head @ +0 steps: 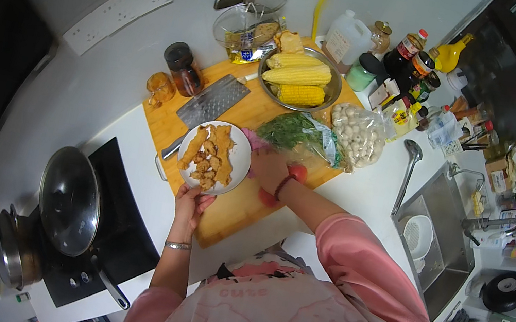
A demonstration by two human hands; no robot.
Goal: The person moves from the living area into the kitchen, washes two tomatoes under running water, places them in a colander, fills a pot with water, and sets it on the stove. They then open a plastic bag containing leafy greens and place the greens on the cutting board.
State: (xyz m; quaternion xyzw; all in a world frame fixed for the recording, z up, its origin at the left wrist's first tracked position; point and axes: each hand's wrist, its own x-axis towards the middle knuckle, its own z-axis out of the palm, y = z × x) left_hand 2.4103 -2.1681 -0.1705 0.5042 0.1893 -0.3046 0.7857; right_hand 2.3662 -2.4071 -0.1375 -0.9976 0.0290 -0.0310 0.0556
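My left hand grips the near rim of a white plate. Pieces of golden fried food lie on it. My right hand is blurred over the wooden cutting board, beside the plate. Its fingers reach toward a pink item and a plastic bag of leafy greens; whether they grasp anything is unclear. Red tomatoes, one by the wrist and one below it, are partly hidden. A cleaver lies on the board, its handle partly behind the plate.
A metal bowl of corn cobs and a bag of white mushrooms stand at the back. Jars flank the cleaver. Left is a lidded pan on a black cooktop; right, a ladle and a sink.
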